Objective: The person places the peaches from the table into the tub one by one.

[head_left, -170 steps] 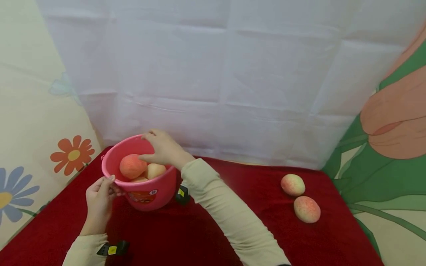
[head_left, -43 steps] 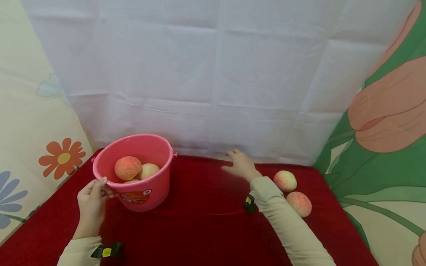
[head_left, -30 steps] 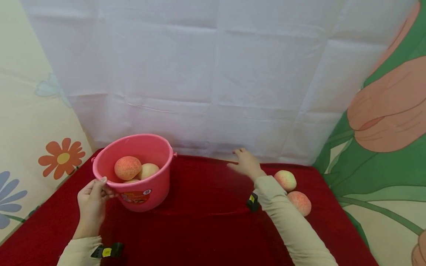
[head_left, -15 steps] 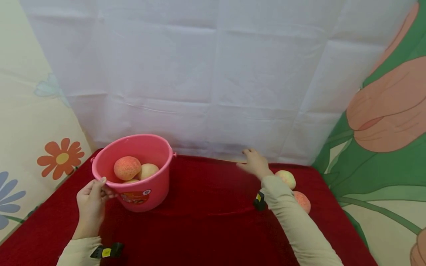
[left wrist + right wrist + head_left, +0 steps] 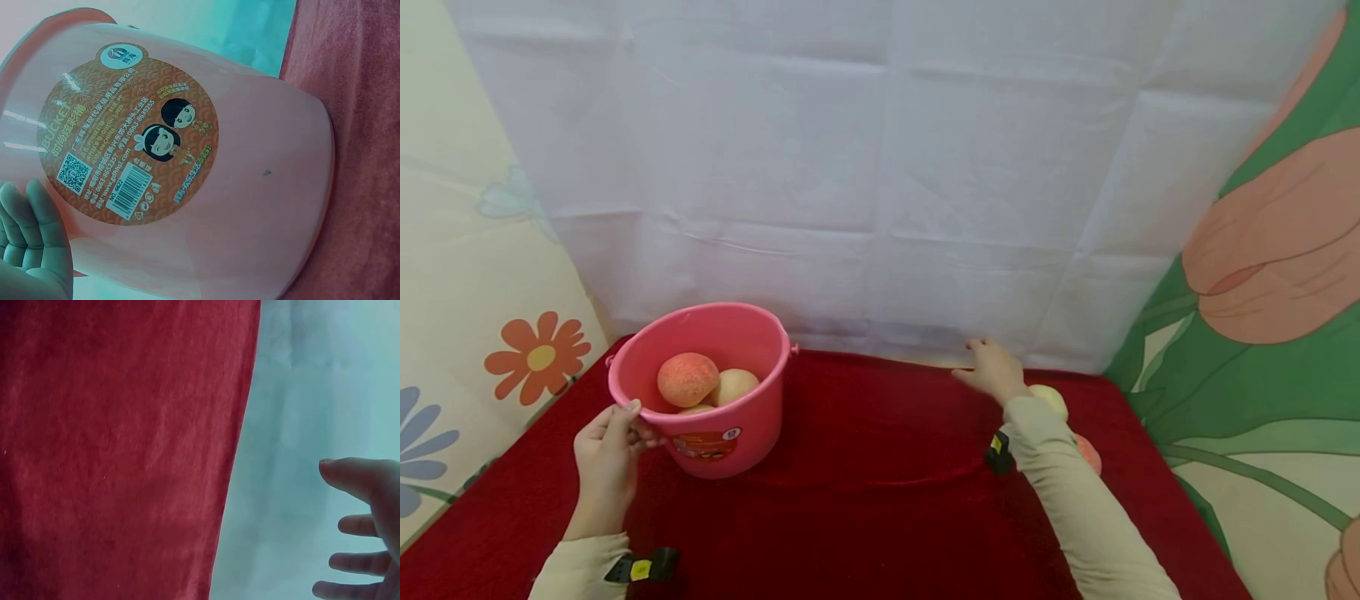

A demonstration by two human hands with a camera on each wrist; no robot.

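At the left of the head view a pink bucket [image 5: 752,425] stands on a red cloth, a round label on its front. My left hand [image 5: 606,467] grips its near-left rim with thumb and fingers. In the left wrist view, the fingers [image 5: 37,215] lie along the bucket's side. Inside are a reddish peach [image 5: 688,379] and a paler yellow peach [image 5: 735,386], with part of another below. Over the back right of the cloth hovers my right hand [image 5: 996,371], fingers spread, holding nothing. Two more peaches, one yellowish [image 5: 1051,400], one reddish [image 5: 1087,452], are partly hidden behind the right forearm.
Red cloth [image 5: 865,533] covers the table, its back edge meeting a white hanging sheet [image 5: 880,167]. Flower-printed panels stand on the left [image 5: 490,267] and right [image 5: 1247,400]. Each wrist carries a black strap with a yellow mark.
Since the oldest frame my right hand has left the bucket's peaches and moved right; lately it drifts slowly further right, its forearm covering more of the two loose peaches. My left hand keeps the rim.
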